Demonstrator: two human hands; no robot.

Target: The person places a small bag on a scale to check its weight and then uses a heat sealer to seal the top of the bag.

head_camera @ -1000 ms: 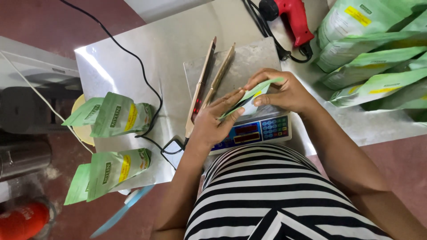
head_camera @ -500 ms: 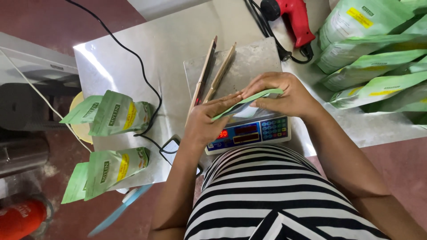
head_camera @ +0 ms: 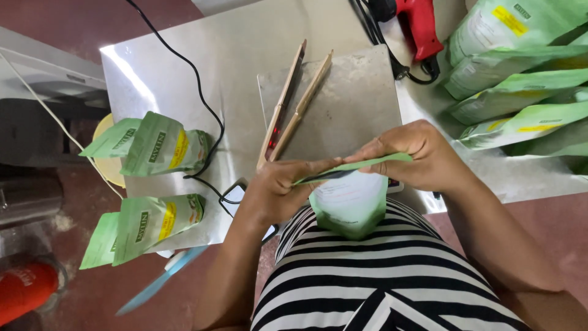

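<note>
Two hands meet at lower centre of the frame, and I see a light green pouch (head_camera: 350, 205) hanging between them against the striped shirt (head_camera: 380, 282). My left hand (head_camera: 278, 193) pinches the pouch's top edge from the left; my right hand (head_camera: 416, 156) pinches it from the right, fingers (head_camera: 376, 150) curled over the rim. I cannot tell what the pouch holds. Behind them, a grey scale platform (head_camera: 349, 104) carries two wooden-handled sealing tongs (head_camera: 294, 107). Left on the metal desk (head_camera: 239, 55) lie two filled green pouches (head_camera: 156, 184); upper right, more stacked pouches (head_camera: 520, 79) and a red tool (head_camera: 422, 27).
</note>
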